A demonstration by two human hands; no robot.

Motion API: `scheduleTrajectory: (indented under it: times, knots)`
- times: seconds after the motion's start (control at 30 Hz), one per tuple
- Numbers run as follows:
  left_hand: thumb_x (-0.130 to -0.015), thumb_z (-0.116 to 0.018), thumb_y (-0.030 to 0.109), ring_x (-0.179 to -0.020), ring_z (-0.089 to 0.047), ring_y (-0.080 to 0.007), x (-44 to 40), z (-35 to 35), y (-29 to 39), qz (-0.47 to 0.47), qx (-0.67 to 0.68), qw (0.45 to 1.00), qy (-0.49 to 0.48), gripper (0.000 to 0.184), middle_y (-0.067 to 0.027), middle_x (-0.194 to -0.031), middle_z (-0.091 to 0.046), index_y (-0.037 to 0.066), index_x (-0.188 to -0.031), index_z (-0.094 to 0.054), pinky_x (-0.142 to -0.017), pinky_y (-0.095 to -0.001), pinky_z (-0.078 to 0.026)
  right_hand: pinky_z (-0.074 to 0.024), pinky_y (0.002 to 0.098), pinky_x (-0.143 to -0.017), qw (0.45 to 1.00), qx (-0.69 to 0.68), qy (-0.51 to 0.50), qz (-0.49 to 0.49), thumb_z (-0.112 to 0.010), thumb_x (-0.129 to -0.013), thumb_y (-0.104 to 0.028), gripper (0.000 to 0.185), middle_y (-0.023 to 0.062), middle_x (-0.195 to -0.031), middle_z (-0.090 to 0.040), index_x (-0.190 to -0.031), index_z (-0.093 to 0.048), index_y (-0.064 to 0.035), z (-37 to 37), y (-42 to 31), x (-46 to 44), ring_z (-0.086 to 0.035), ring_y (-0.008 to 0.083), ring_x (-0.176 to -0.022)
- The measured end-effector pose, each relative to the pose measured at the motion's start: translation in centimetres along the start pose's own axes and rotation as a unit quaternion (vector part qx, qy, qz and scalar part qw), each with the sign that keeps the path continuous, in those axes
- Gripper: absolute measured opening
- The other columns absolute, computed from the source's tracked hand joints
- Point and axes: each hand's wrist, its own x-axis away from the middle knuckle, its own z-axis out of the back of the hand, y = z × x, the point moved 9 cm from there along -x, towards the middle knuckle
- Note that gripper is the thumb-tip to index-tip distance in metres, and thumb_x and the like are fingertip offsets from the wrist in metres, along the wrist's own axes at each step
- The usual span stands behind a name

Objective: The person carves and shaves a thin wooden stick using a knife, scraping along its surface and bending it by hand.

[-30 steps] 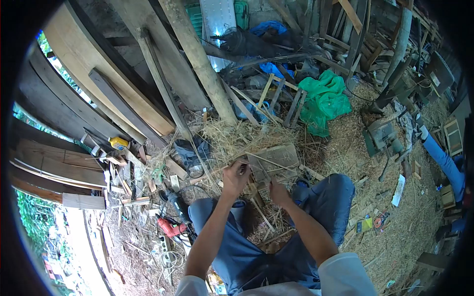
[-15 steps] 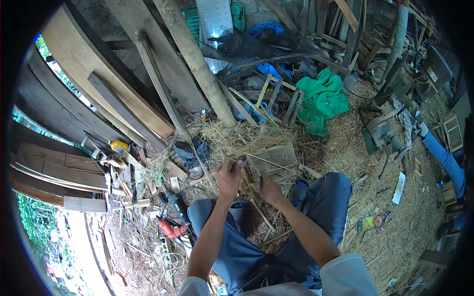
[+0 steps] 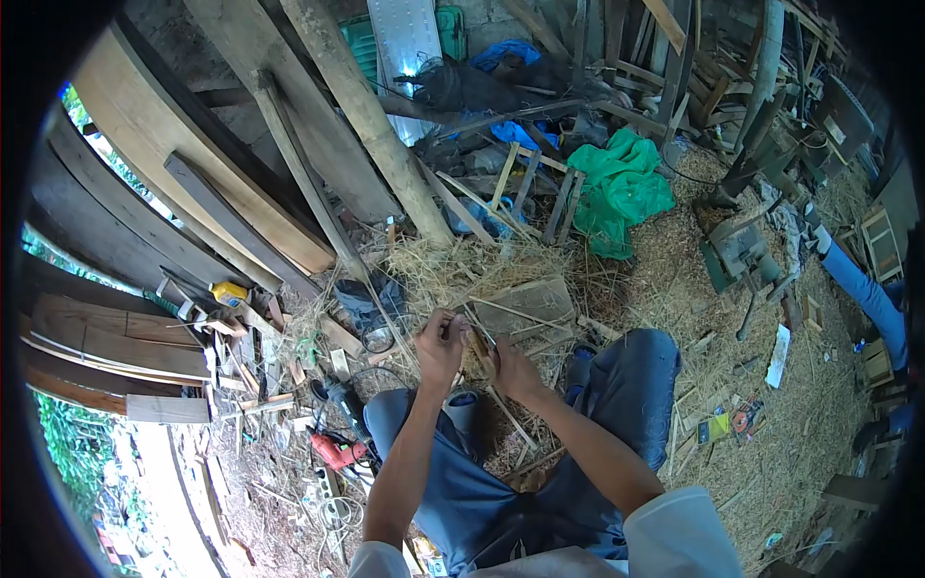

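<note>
My left hand (image 3: 441, 339) is closed in front of my knees, fingers bent at the upper end of a narrow piece of wood (image 3: 477, 343). Just to its right, my right hand (image 3: 515, 369) is closed around something thin, too small to make out, which lies close against the wood. A flat wooden board (image 3: 525, 303) rests on the straw beyond both hands. Below the hands, a thin stick (image 3: 514, 420) slants over the ground between my feet.
A red power tool (image 3: 337, 451) and cables lie left of my legs. Green netting (image 3: 621, 188) is ahead, right of a leaning pole (image 3: 371, 116). A metal vise-like device (image 3: 742, 252) stands at right. Long planks (image 3: 183, 144) lean at left. Another person's blue-clad leg (image 3: 865, 306) shows far right.
My right hand has moved up and in toward my left hand, and its grip has turned. The narrow wood now shows between the hands. The view has shifted slightly.
</note>
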Motion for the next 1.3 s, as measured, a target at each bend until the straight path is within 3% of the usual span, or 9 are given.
scheduleTrajectory:
  times: [0.13, 0.27, 0.33, 0.67, 0.87, 0.93, 1.07, 1.13, 1.3]
  knots:
    - [-0.090, -0.055, -0.001, -0.074, -0.069, -0.0171, 0.2, 0.1, -0.4, 0.017, 0.001, 1.000, -0.023, 0.008, -0.0146, -0.075, -0.068, -0.005, -0.084, -0.053, -0.063, -0.0269, -0.055, -0.0454, 0.0577, -0.064, 0.995, 0.065, -0.074, -0.036, -0.046, -0.092, -0.018, 0.029, 0.0294, -0.077, -0.061, -0.115, -0.035, -0.0044, -0.4, 1.9, 0.3, -0.060, 0.0472, -0.075]
    - [-0.090, -0.055, -0.001, -0.074, -0.069, -0.0171, 0.3, 0.0, -1.3, 0.025, -0.008, 0.999, -0.031, 0.008, -0.0143, -0.076, -0.068, -0.005, -0.083, -0.053, -0.063, -0.0268, -0.055, -0.0459, 0.0567, -0.064, 0.997, 0.064, -0.048, -0.021, -0.044, -0.092, -0.017, 0.031, 0.0275, -0.078, -0.062, -0.119, -0.037, -0.0046, -0.9, 3.5, 0.4, -0.061, 0.0468, -0.075]
    - [-0.090, -0.055, -0.001, -0.074, -0.069, -0.0169, 0.4, 0.3, -1.3, 0.017, 0.027, 0.999, -0.025, 0.008, -0.0144, -0.075, -0.067, -0.004, -0.084, -0.053, -0.064, -0.0266, -0.055, -0.0452, 0.0584, -0.059, 0.996, 0.084, 0.001, 0.011, -0.039, -0.097, -0.024, 0.029, 0.0255, -0.066, -0.060, -0.118, -0.040, -0.0040, -0.4, 3.6, 0.5, -0.059, 0.0476, -0.065]
    - [-0.091, -0.054, 0.000, -0.079, -0.068, -0.0182, 1.6, 0.5, -2.9, 0.014, 0.029, 0.998, -0.048, 0.007, -0.0140, -0.078, -0.067, -0.005, -0.086, -0.051, -0.069, -0.0294, -0.057, -0.0463, 0.0507, -0.048, 0.989, 0.143, 0.006, 0.024, -0.041, -0.097, -0.025, 0.030, 0.0236, -0.064, -0.060, -0.119, -0.044, -0.0061, 0.4, 4.7, 1.8, -0.061, 0.0420, -0.059]
    - [-0.092, -0.053, 0.000, -0.080, -0.068, -0.0190, 2.3, 0.8, -1.7, 0.023, 0.025, 0.998, -0.059, 0.006, -0.0150, -0.083, -0.067, -0.004, -0.089, -0.050, -0.072, -0.0297, -0.058, -0.0470, 0.0522, -0.051, 0.983, 0.180, 0.008, 0.039, -0.042, -0.095, -0.021, 0.020, 0.0236, -0.066, -0.061, -0.107, -0.045, -0.0056, -0.6, 6.8, 1.4, -0.061, 0.0436, -0.062]
    - [-0.092, -0.053, 0.000, -0.080, -0.068, -0.0184, 2.5, 0.7, -2.2, 0.027, 0.046, 0.997, -0.055, 0.006, -0.0135, -0.081, -0.066, -0.004, -0.089, -0.050, -0.073, -0.0296, -0.057, -0.0500, 0.0519, -0.062, 0.983, 0.178, -0.045, -0.018, -0.038, -0.094, -0.021, 0.034, 0.0273, -0.084, -0.064, -0.126, -0.044, -0.0112, -0.8, 7.1, 1.5, -0.064, 0.0427, -0.075]
    - [-0.092, -0.053, 0.000, -0.083, -0.067, -0.0183, 2.8, 0.8, -1.0, 0.028, 0.061, 0.996, -0.055, 0.005, -0.0108, -0.081, -0.063, -0.004, -0.091, -0.050, -0.075, -0.0300, -0.057, -0.0503, 0.0516, -0.066, 0.980, 0.183, -0.059, -0.043, -0.035, -0.095, -0.020, 0.031, 0.0271, -0.086, -0.064, -0.120, -0.048, -0.0066, 0.0, 6.6, 2.1, -0.064, 0.0426, -0.080]
    - [-0.092, -0.053, 0.000, -0.084, -0.067, -0.0186, 3.0, 0.6, -1.3, 0.030, 0.062, 0.996, -0.056, 0.004, -0.0101, -0.081, -0.062, -0.003, -0.091, -0.050, -0.075, -0.0304, -0.057, -0.0490, 0.0516, -0.073, 0.977, 0.173, -0.060, -0.111, -0.031, -0.095, -0.019, 0.031, 0.0258, -0.088, -0.065, -0.112, -0.051, -0.0027, -0.4, 10.0, 2.7, -0.063, 0.0428, -0.083]
    - [-0.090, -0.055, -0.001, -0.079, -0.067, -0.0163, 2.4, 0.4, -2.5, -0.012, 0.021, 0.998, -0.062, 0.007, -0.0097, -0.080, -0.063, -0.003, -0.094, -0.050, -0.071, -0.0272, -0.056, -0.0486, 0.0505, -0.066, 0.983, 0.145, -0.049, -0.104, -0.037, -0.096, -0.018, 0.025, 0.0251, -0.085, -0.063, -0.113, -0.045, -0.0009, -0.6, 10.3, 2.7, -0.062, 0.0431, -0.081]
